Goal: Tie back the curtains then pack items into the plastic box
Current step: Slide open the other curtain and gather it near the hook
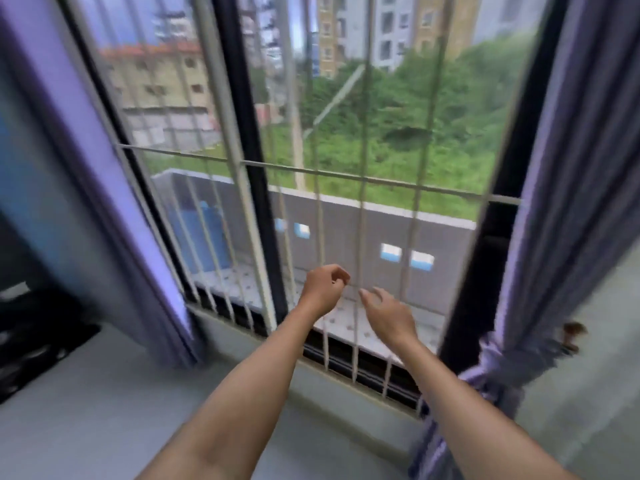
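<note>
A purple curtain hangs at the right of the window, gathered low by a knotted tie of the same cloth. A second purple curtain hangs loose on the left. Both my arms reach forward between them, in front of the window bars. My left hand has its fingers curled in and holds nothing that I can see. My right hand is open with fingers spread, empty, a hand's width left of the tied curtain. The picture is blurred by motion. No plastic box is in view.
White metal bars and a black window frame fill the middle. A grey sill runs below. A dark object sits on the sill at the far left. A small brown hook shows beside the tied curtain.
</note>
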Demonstrator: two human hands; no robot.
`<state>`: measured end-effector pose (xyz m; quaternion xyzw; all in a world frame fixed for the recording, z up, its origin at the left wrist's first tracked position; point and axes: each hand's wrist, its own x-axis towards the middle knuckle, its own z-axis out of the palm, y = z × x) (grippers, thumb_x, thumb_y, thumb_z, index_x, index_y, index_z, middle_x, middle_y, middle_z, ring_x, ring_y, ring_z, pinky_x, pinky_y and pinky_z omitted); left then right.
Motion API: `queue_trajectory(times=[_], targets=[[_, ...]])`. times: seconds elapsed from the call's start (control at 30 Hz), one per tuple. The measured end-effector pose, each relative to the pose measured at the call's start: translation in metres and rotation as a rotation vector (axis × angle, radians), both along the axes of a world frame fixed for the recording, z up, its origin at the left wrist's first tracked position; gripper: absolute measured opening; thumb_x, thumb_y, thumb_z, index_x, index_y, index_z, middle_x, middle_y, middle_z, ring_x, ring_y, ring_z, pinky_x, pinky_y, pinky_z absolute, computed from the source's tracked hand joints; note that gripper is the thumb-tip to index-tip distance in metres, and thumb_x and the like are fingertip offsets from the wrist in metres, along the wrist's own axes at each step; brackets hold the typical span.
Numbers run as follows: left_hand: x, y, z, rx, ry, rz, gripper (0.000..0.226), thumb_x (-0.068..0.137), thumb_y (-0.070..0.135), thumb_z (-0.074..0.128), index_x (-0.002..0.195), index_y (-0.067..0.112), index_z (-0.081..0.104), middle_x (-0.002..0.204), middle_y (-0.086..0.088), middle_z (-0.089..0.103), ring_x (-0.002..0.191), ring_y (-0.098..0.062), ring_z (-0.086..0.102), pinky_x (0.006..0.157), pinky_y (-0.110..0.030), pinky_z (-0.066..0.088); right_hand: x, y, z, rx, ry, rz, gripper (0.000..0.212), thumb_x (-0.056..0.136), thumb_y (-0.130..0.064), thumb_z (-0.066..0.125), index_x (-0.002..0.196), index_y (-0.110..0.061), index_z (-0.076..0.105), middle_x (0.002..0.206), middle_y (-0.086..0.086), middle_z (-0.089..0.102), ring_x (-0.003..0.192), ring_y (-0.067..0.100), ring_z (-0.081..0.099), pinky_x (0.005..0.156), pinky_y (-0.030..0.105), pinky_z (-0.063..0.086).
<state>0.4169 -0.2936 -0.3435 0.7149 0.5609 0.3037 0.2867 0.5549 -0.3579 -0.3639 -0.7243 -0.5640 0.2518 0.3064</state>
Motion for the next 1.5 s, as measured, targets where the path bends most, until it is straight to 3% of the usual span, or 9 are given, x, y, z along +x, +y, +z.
queue_trajectory(times=[0.1, 0.23, 0.4, 0.6, 0.7, 0.97, 1.33, 1.4, 1.5], targets=[[-0.081, 0.024, 0.028, 0.060, 0.075, 0.083, 0.025, 0.087, 0.009, 0.050, 0.100, 0.017, 0.071, 0.101, -0.003, 0.072, 0.096, -0.020, 0.065, 0.084, -0.026, 0.048, -0.055, 0.035, 0.031, 0.073, -0.057, 0.114, 0.063, 0.095, -0.054, 0.044, 0.144, -0.016, 0.042, 0.145, 0.009, 0.047, 0.134, 0.027, 0.043, 0.106, 0.034, 0.035], [-0.194, 0.050, 0.066, 0.156, 0.162, 0.184, 0.031, 0.088, 0.013, 0.049, 0.115, 0.019, 0.065, 0.116, -0.007, 0.067, 0.106, -0.026, 0.061, 0.089, -0.031, 0.049, -0.140, 0.087, 0.060, 0.164, -0.102, 0.211, 0.065, 0.093, -0.053, 0.048, 0.146, -0.015, 0.039, 0.145, 0.012, 0.046, 0.134, 0.029, 0.042, 0.107, 0.036, 0.035], [-0.388, 0.087, 0.104, 0.273, 0.285, 0.378, 0.038, 0.089, 0.019, 0.054, 0.127, 0.019, 0.058, 0.129, -0.006, 0.061, 0.119, -0.027, 0.055, 0.099, -0.035, 0.044, -0.319, 0.177, 0.095, 0.224, -0.113, 0.356, 0.070, 0.090, -0.057, 0.051, 0.146, -0.018, 0.037, 0.140, 0.015, 0.051, 0.128, 0.032, 0.048, 0.102, 0.036, 0.039], [-0.568, 0.089, 0.122, 0.321, 0.383, 0.573, 0.047, 0.094, 0.021, 0.052, 0.140, 0.015, 0.045, 0.149, -0.010, 0.039, 0.140, -0.025, 0.030, 0.115, -0.030, 0.020, -0.498, 0.226, 0.117, 0.281, -0.072, 0.483, 0.072, 0.087, -0.059, 0.053, 0.144, -0.017, 0.039, 0.141, 0.015, 0.050, 0.126, 0.033, 0.050, 0.102, 0.041, 0.043], [-0.638, 0.089, 0.121, 0.315, 0.423, 0.644, 0.050, 0.094, 0.026, 0.052, 0.143, 0.018, 0.042, 0.152, -0.010, 0.035, 0.141, -0.026, 0.028, 0.117, -0.031, 0.018, -0.570, 0.242, 0.122, 0.282, -0.101, 0.563, 0.071, 0.086, -0.059, 0.053, 0.142, -0.019, 0.040, 0.135, 0.015, 0.053, 0.123, 0.033, 0.051, 0.099, 0.041, 0.044], [-0.776, 0.144, 0.103, 0.322, 0.413, 0.739, 0.052, 0.096, 0.033, 0.051, 0.144, 0.018, 0.038, 0.154, -0.010, 0.031, 0.142, -0.026, 0.026, 0.117, -0.035, 0.019, -0.717, 0.308, 0.133, 0.357, -0.115, 0.639, 0.066, 0.088, -0.054, 0.050, 0.144, -0.023, 0.035, 0.143, 0.006, 0.046, 0.130, 0.027, 0.043, 0.102, 0.040, 0.041], [-0.909, 0.358, 0.124, 0.387, 0.357, 0.549, 0.054, 0.097, 0.041, 0.046, 0.145, 0.017, 0.037, 0.154, -0.009, 0.030, 0.141, -0.025, 0.029, 0.115, -0.037, 0.025, -0.841, 0.464, 0.182, 0.530, -0.022, 0.517, 0.061, 0.089, -0.049, 0.055, 0.141, -0.022, 0.038, 0.145, 0.006, 0.045, 0.134, 0.026, 0.038, 0.108, 0.036, 0.034], [-0.923, 0.391, 0.133, 0.454, 0.340, 0.518, 0.053, 0.097, 0.035, 0.049, 0.143, 0.011, 0.040, 0.151, -0.012, 0.036, 0.140, -0.026, 0.033, 0.115, -0.035, 0.026, -0.854, 0.479, 0.200, 0.565, -0.007, 0.490, 0.058, 0.090, -0.044, 0.057, 0.140, -0.020, 0.040, 0.143, 0.008, 0.046, 0.129, 0.027, 0.044, 0.104, 0.034, 0.036], [-0.941, 0.439, 0.145, 0.483, 0.306, 0.440, 0.052, 0.096, 0.031, 0.051, 0.143, 0.010, 0.040, 0.150, -0.014, 0.036, 0.140, -0.025, 0.032, 0.115, -0.033, 0.025, -0.873, 0.495, 0.228, 0.562, 0.028, 0.482, 0.057, 0.091, -0.041, 0.057, 0.142, -0.022, 0.039, 0.127, 0.001, 0.053, 0.100, 0.024, 0.059, 0.088, 0.029, 0.043]])
